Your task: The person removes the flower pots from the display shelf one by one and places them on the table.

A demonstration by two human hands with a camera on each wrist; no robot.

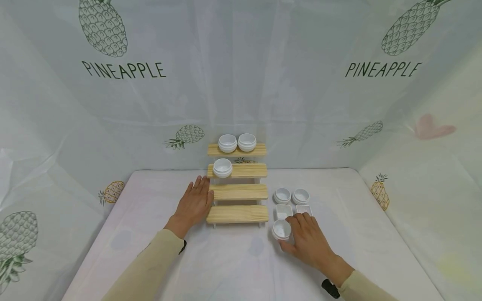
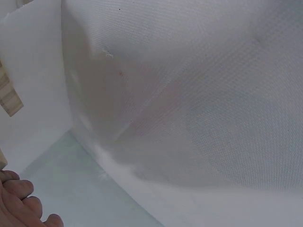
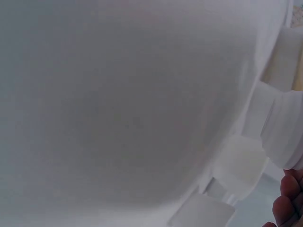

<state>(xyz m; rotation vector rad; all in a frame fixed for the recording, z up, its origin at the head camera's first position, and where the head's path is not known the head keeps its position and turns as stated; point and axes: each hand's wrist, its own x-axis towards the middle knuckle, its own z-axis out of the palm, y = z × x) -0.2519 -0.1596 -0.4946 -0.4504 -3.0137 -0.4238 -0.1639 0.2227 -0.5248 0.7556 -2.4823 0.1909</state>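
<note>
White-clothed table (image 1: 241, 267), right hand (image 1: 308, 242) grip clasping upright round bowl (image 1: 281, 229), left hand (image 1: 196, 205) flat, released, beside stepped wooden rack (image 1: 238, 192)

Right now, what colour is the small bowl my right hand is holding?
White. The small bowl shows best in the head view, with the right hand around it.

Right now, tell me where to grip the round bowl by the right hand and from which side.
Grip the bowl by its rim, coming from above and from its right. It sits upright, mouth up, so the rim is exposed. The right hand already touches that side, and the square dish crowds its far edge. A thumb-and-finger pinch across the rim would probably hold.
</note>
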